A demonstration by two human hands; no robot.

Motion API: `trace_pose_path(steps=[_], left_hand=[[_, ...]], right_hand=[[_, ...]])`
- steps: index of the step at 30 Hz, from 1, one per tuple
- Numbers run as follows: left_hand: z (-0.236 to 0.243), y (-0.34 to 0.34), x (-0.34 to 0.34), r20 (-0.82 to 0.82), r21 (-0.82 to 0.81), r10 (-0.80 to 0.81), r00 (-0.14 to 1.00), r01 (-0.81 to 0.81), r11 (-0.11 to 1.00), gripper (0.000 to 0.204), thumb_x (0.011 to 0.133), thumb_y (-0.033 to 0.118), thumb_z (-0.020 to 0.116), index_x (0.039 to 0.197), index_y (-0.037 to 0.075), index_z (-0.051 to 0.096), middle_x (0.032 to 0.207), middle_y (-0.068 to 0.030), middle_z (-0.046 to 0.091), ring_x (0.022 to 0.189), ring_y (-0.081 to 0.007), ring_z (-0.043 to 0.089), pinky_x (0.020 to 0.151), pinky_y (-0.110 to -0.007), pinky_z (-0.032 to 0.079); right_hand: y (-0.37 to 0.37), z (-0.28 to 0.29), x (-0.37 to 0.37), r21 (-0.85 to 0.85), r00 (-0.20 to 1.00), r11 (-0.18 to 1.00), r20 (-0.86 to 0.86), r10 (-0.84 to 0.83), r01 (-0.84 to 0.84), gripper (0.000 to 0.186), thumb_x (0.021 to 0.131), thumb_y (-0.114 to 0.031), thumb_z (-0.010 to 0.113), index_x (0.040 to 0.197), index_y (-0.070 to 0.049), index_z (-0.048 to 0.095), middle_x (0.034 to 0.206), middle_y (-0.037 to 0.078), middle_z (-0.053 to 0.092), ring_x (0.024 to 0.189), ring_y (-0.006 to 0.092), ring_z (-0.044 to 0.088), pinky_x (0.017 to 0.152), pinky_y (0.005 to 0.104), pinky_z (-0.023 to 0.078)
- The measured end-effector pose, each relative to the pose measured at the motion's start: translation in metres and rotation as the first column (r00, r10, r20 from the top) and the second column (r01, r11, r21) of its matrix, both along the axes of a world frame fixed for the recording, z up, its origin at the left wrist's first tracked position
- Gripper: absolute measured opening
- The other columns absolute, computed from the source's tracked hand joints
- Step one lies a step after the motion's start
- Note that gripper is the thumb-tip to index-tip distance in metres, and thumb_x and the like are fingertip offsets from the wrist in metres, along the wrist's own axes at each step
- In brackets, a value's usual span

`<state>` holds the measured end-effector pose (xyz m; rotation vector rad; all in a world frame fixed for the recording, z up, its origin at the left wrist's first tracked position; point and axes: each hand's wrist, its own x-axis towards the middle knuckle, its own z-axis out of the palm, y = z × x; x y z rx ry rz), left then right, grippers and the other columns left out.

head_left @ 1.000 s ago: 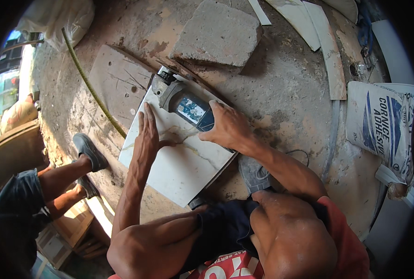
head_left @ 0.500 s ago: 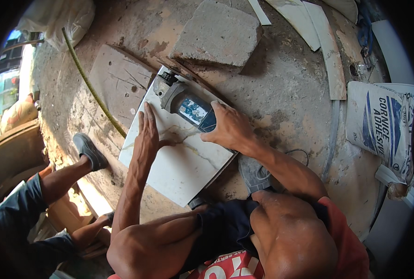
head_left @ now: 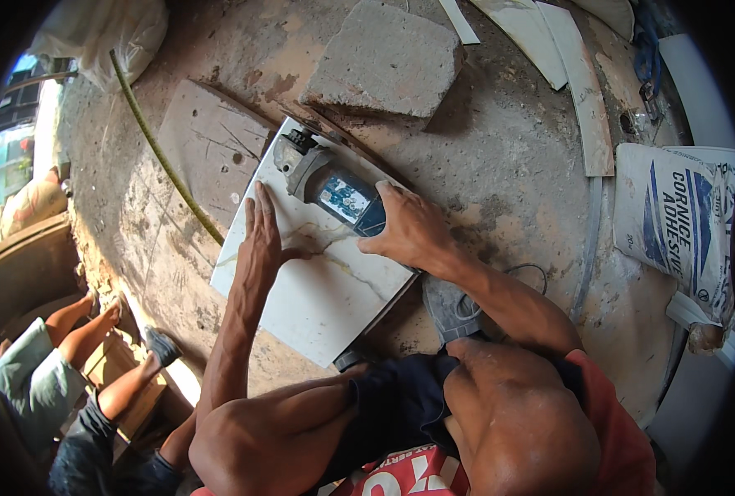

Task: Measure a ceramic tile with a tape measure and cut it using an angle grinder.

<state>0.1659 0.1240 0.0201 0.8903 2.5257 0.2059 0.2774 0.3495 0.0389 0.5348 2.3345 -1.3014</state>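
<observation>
A square white tile with grey-gold veins lies tilted across the floor in front of my knees. My left hand rests on its left part, fingers stretched out and thumb pointing aside. On the tile's far half sits a blue handheld power cutter with a grey metal head; its blade does not show. My right hand wraps round the cutter's rear end. The cutter's head points to the far left, close to the tile's far edge.
Beyond the tile lie a scored slab and a concrete block. A green hose curves at left. A white-and-blue bag and pale strips lie at right. Other people's legs show lower left.
My hands, the cutter and the tile keep their places. At lower left, a person's shod foot has shifted down and left, and another pair of bare legs now shows.
</observation>
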Motion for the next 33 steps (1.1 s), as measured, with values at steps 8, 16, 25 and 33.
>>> trace_pose_path(steps=[8, 16, 25, 33], left_hand=[[-0.0042, -0.0011, 0.0003, -0.012, 0.030, -0.016, 1.000, 0.017, 0.999, 0.132, 0.045, 0.022, 0.086, 0.139, 0.000, -0.004, 0.145, -0.0224, 0.008, 0.129, -0.0467, 0.017, 0.103, -0.043, 0.033], [-0.0040, 0.0029, 0.0018, 0.014, 0.024, 0.003, 1.000, -0.003, 1.000, 0.131, 0.045, 0.022, 0.086, 0.139, 0.000, -0.002, 0.145, -0.0224, 0.008, 0.130, -0.0461, 0.016, 0.104, -0.043, 0.032], [-0.0040, 0.0021, 0.0015, 0.005, 0.018, 0.001, 1.000, -0.002, 1.000, 0.130, 0.046, 0.023, 0.085, 0.139, 0.000, -0.002, 0.145, -0.0215, 0.009, 0.130, -0.0454, 0.017, 0.104, -0.043, 0.032], [-0.0035, 0.0008, 0.0008, -0.019, 0.013, -0.014, 1.000, 0.014, 1.000, 0.130, 0.045, 0.024, 0.085, 0.139, 0.000, -0.001, 0.145, -0.0211, 0.009, 0.129, -0.0454, 0.018, 0.103, -0.042, 0.034]], right_hand=[[0.0010, -0.0034, 0.0026, 0.009, 1.000, 1.000, -0.013, -0.007, 0.008, 0.078, 0.058, -0.035, 0.071, 0.118, 0.008, 0.043, 0.105, 0.027, 0.056, 0.099, 0.0393, 0.055, 0.085, 0.0421, 0.045], [0.0019, -0.0027, 0.0068, 0.025, 1.000, 1.000, 0.011, -0.016, 0.015, 0.081, 0.058, -0.035, 0.071, 0.121, 0.008, 0.041, 0.107, 0.028, 0.055, 0.101, 0.0386, 0.055, 0.087, 0.0417, 0.045], [0.0027, -0.0044, 0.0103, 0.019, 1.000, 1.000, -0.006, -0.015, 0.015, 0.084, 0.058, -0.036, 0.070, 0.122, 0.010, 0.040, 0.109, 0.030, 0.054, 0.103, 0.0390, 0.054, 0.090, 0.0401, 0.043], [0.0020, -0.0044, 0.0113, 0.028, 1.000, 0.999, -0.015, -0.020, 0.020, 0.083, 0.058, -0.036, 0.070, 0.121, 0.010, 0.041, 0.107, 0.029, 0.055, 0.101, 0.0390, 0.055, 0.089, 0.0402, 0.044]])
